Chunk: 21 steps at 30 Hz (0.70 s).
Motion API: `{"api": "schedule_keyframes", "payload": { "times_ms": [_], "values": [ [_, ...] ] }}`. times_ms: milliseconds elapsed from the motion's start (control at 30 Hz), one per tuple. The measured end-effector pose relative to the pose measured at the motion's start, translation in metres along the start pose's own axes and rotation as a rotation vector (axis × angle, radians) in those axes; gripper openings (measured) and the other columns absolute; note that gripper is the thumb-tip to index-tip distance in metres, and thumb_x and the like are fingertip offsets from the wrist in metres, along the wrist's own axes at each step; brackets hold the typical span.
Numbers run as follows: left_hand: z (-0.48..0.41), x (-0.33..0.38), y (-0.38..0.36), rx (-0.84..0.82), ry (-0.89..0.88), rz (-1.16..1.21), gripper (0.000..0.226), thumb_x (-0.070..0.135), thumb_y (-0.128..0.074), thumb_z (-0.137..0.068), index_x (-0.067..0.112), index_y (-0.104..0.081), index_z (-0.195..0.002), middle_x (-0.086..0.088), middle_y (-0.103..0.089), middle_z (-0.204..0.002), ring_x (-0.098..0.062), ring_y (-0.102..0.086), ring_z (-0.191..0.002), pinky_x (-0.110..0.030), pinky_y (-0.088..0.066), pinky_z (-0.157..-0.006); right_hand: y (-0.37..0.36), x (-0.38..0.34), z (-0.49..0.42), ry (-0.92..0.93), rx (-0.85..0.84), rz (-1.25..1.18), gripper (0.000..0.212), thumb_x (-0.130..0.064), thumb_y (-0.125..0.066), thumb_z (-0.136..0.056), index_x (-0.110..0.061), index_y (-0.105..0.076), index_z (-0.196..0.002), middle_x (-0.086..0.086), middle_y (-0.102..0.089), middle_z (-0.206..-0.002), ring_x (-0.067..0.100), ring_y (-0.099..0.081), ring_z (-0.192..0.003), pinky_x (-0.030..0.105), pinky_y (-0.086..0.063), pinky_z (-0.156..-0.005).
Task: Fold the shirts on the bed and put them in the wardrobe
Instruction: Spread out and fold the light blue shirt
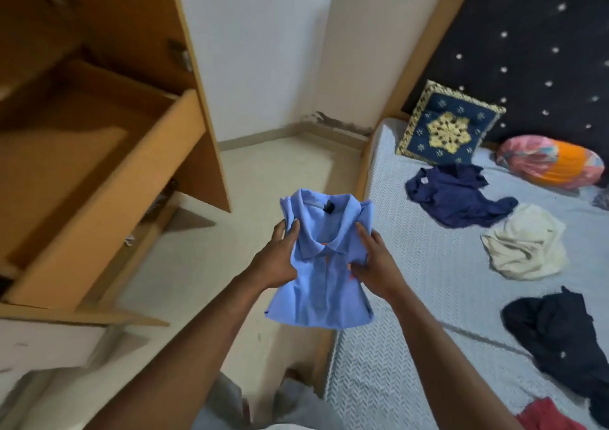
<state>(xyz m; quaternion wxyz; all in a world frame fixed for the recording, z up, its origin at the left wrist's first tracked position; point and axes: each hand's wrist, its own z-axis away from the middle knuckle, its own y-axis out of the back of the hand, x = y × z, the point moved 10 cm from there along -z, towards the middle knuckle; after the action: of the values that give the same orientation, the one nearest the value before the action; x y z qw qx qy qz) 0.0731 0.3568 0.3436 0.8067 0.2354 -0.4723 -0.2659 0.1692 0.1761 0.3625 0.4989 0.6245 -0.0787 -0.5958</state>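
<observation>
The left hand (pixel 278 258) and right hand (pixel 374 266) each clasp a side edge of the folded blue polo shirt (pixel 318 294), thumbs on top and fingers beneath. I judge this keeps the fold from slipping open as it hangs level in the air between the bed (pixel 428 274) and the open wardrobe (pixel 99 172). It is a neat light-blue bundle, collar up and pointing away, with a dark neck label and a touch of orange at the placket, while a navy shirt (pixel 458 198) and cream shirt (pixel 524 245) lie crumpled on the bed.

The red garment (pixel 547 417) (near edge of the bed (pixel 428 284)) is cut off below; the wardrobe (pixel 99 172) is blurred.
</observation>
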Motion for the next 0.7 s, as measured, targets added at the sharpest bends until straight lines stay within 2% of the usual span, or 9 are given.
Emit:
{"api": "schedule_keyframes", "payload": {
  "times_ms": [67, 133, 200, 267, 333, 367, 467, 567, 700],
  "values": [
    [0.006, -0.012, 0.042, 0.072, 0.021, 0.033, 0.102, 0.003, -0.054, -0.078, 0.038, 0.005, -0.154, 0.01, 0.006, -0.159, -0.027, -0.062, -0.096, -0.036, -0.053, -0.069, -0.002, -0.043, -0.027, 0.07, -0.021, -0.009, 0.09, 0.007, -0.067, -0.077, -0.012, -0.023, -0.154, 0.02, -0.038, -0.14, 0.031, -0.048, -0.125, 0.015, -0.035, -0.081],
    [0.01, -0.026, 0.079, 0.136, 0.039, 0.064, 0.101, 0.002, -0.054, -0.079, 0.039, 0.005, -0.153, 0.014, 0.01, -0.158, -0.026, -0.06, -0.105, -0.037, -0.054, -0.072, -0.006, -0.08, -0.052, 0.137, -0.037, -0.023, 0.09, -0.003, -0.068, -0.075, -0.013, -0.025, -0.153, 0.017, -0.038, -0.142, 0.031, -0.045, -0.128, 0.021, -0.037, -0.089],
    [0.01, -0.046, 0.121, 0.218, 0.05, 0.089, 0.101, 0.002, -0.054, -0.08, 0.038, 0.004, -0.153, 0.017, 0.013, -0.158, -0.025, -0.056, -0.116, -0.038, -0.054, -0.075, -0.012, -0.127, -0.083, 0.217, -0.039, -0.033, 0.09, -0.012, -0.066, -0.071, -0.013, -0.027, -0.152, 0.013, -0.039, -0.141, 0.024, -0.044, -0.127, 0.022, -0.035, -0.092],
    [0.01, -0.063, 0.165, 0.308, 0.037, 0.09, 0.101, 0.001, -0.055, -0.081, 0.038, 0.004, -0.154, 0.017, 0.015, -0.158, -0.024, -0.054, -0.12, -0.037, -0.053, -0.072, -0.021, -0.172, -0.113, 0.266, -0.042, -0.05, 0.09, -0.004, -0.07, -0.074, -0.014, -0.027, -0.152, 0.009, -0.036, -0.143, 0.021, -0.042, -0.128, 0.021, -0.034, -0.094],
    [0.014, -0.079, 0.207, 0.402, 0.044, 0.063, 0.1, 0.001, -0.055, -0.082, 0.036, 0.005, -0.154, 0.014, 0.013, -0.16, -0.025, -0.051, -0.122, -0.033, -0.049, -0.067, -0.031, -0.214, -0.143, 0.333, -0.044, -0.05, 0.093, 0.007, -0.07, -0.073, -0.013, -0.026, -0.152, 0.013, -0.036, -0.145, 0.027, -0.041, -0.132, 0.019, -0.032, -0.095],
    [0.018, -0.088, 0.226, 0.44, 0.063, 0.066, 0.1, 0.001, -0.055, -0.082, 0.036, 0.005, -0.154, 0.014, 0.012, -0.16, -0.024, -0.05, -0.123, -0.033, -0.049, -0.067, -0.039, -0.234, -0.156, 0.365, -0.056, -0.045, 0.093, 0.007, -0.069, -0.073, -0.016, -0.025, -0.152, 0.014, -0.038, -0.143, 0.028, -0.042, -0.13, 0.017, -0.031, -0.093],
    [0.033, -0.11, 0.279, 0.593, 0.058, 0.055, 0.099, -0.002, -0.054, -0.082, 0.034, 0.004, -0.154, 0.008, 0.01, -0.161, -0.025, -0.038, -0.135, -0.039, -0.051, -0.083, -0.055, -0.294, -0.189, 0.478, -0.073, -0.029, 0.093, -0.001, -0.067, -0.071, -0.024, -0.024, -0.15, 0.009, -0.041, -0.136, 0.027, -0.046, -0.125, 0.012, -0.03, -0.085],
    [0.044, -0.138, 0.331, 0.746, 0.001, 0.117, 0.1, -0.009, -0.054, -0.077, 0.03, -0.003, -0.154, 0.001, 0.004, -0.162, -0.02, -0.014, -0.148, -0.036, -0.044, -0.1, -0.069, -0.355, -0.221, 0.591, -0.073, -0.056, 0.091, -0.01, -0.064, -0.068, -0.015, -0.028, -0.152, 0.006, -0.038, -0.142, 0.017, -0.041, -0.129, 0.012, -0.031, -0.09],
    [0.064, -0.184, 0.397, 0.954, 0.06, 0.151, 0.102, -0.013, -0.052, -0.075, 0.031, -0.005, -0.154, 0.003, -0.003, -0.163, -0.013, -0.016, -0.147, -0.032, -0.046, -0.097, -0.106, -0.437, -0.264, 0.75, -0.146, -0.062, 0.095, 0.013, -0.067, -0.071, -0.015, -0.026, -0.152, 0.012, -0.037, -0.147, 0.019, -0.039, -0.132, 0.012, -0.032, -0.093]
  ]
}}
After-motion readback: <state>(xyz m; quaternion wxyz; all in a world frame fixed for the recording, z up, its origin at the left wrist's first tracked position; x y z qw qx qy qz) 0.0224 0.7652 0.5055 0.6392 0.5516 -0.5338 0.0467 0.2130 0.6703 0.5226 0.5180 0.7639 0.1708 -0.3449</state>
